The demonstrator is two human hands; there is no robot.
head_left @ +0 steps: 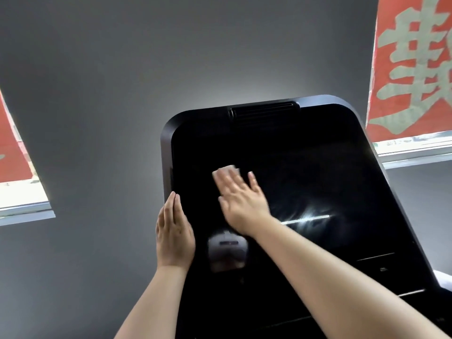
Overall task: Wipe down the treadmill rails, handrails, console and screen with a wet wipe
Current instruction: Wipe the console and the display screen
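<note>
The treadmill's black glossy screen (318,172) fills the middle of the head view, set in a dark console frame (168,133) with a vent at the top. My right hand (241,200) lies flat on the screen's left half, fingers straight, pressing a white wet wipe (227,169) that peeks out beyond the fingertips. The hand is blurred. My left hand (174,234) rests flat against the console's left edge, fingers straight and together. A reflection of a head-worn camera shows in the glass below my hands.
A grey wall (97,94) stands behind the console. Red banners with pale characters hang in windows at the upper right (413,69) and at the left (12,152). Console slots and a ledge (376,256) sit below the screen at the lower right.
</note>
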